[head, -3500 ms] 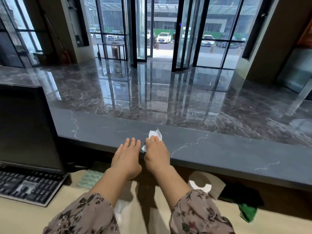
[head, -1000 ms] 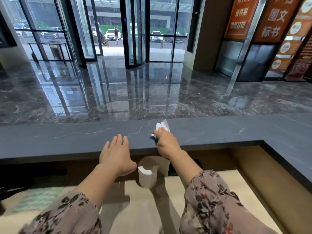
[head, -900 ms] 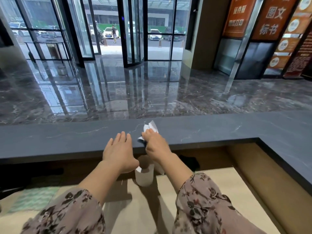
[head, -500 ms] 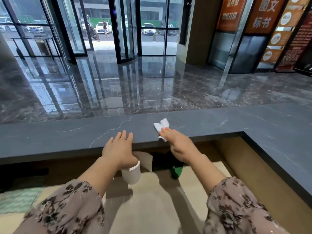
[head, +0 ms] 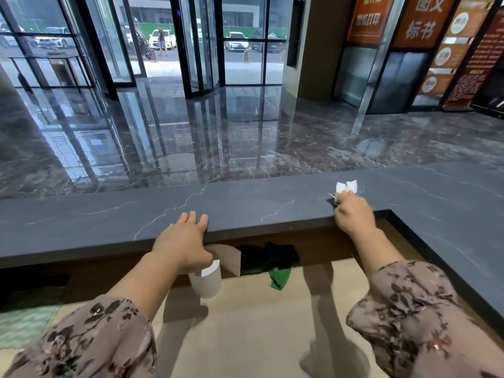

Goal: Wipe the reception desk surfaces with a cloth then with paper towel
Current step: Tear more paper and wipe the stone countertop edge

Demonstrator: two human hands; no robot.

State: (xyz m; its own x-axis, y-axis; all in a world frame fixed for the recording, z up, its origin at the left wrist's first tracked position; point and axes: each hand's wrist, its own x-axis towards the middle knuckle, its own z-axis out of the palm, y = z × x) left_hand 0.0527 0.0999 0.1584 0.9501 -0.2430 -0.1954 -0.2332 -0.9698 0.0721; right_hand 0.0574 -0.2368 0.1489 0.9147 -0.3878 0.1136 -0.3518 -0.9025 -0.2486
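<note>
Grey stone worktop (head: 245, 203) spans the view. The right hand (head: 354, 216) presses a crumpled white paper towel (head: 346, 186) onto it near the inner corner, grip closed around the towel. The left hand (head: 185, 241) rests on the front edge, grip open, fingers straight. A green cloth (head: 279, 278) lies below on the pale lower worktop (head: 245, 323).

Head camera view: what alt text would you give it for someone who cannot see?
A person's right hand holds a crumpled white paper towel on a dark stone reception counter near its inner corner, while the left hand rests on the counter's front edge. Below, on the lower desk, sit a paper roll and a green cloth.
</note>
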